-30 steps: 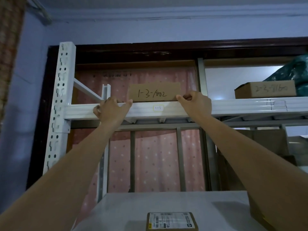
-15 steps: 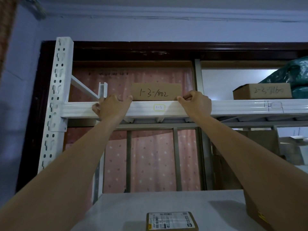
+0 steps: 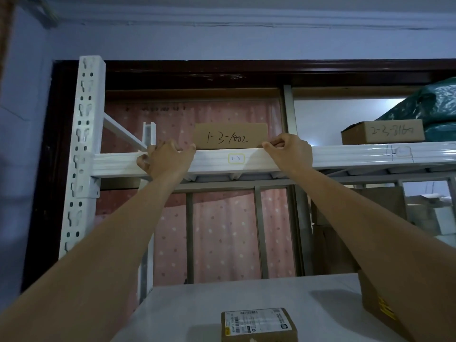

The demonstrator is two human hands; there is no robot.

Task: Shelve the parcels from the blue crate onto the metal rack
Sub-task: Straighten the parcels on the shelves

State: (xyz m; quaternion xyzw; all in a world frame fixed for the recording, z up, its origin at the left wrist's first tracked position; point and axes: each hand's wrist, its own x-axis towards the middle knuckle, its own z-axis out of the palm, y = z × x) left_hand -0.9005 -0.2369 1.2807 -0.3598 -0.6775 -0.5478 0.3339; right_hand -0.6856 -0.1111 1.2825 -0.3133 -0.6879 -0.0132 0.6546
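Cardboard parcel (image 3: 230,136) sits on the top shelf of the white metal rack (image 3: 345,156), left bay, front face to camera, handwritten "1-3-1002" in black marker. Directly below it on the shelf beam a small yellow-edged tag (image 3: 236,158) reads "1-3".

Left hand (image 3: 167,160) reaches up, fingers curled over the beam's front edge, index tip touching the parcel's lower left corner; thumb wraps under the beam. Right hand (image 3: 288,153) is knuckles-up, fingers bent, index and thumb tips at the parcel's lower right corner; whether it pinches the box or just presses it cannot be told. Both forearms are extended upward, bare.

Further right on the same shelf is a second cardboard box (image 3: 382,132) with faint marker writing, roughly "2-3-3160", not fully legible; a dark green plastic bag (image 3: 429,104) is piled behind and above it. Another beam tag (image 3: 403,151) below it is unreadable.

On the lower shelf board (image 3: 197,307) lies a brown parcel (image 3: 257,324) with a printed shipping label and barcode, text too small to read. A tilted box (image 3: 377,302) with yellow marking is at the right edge. Pink dotted curtain (image 3: 222,230) hangs behind.
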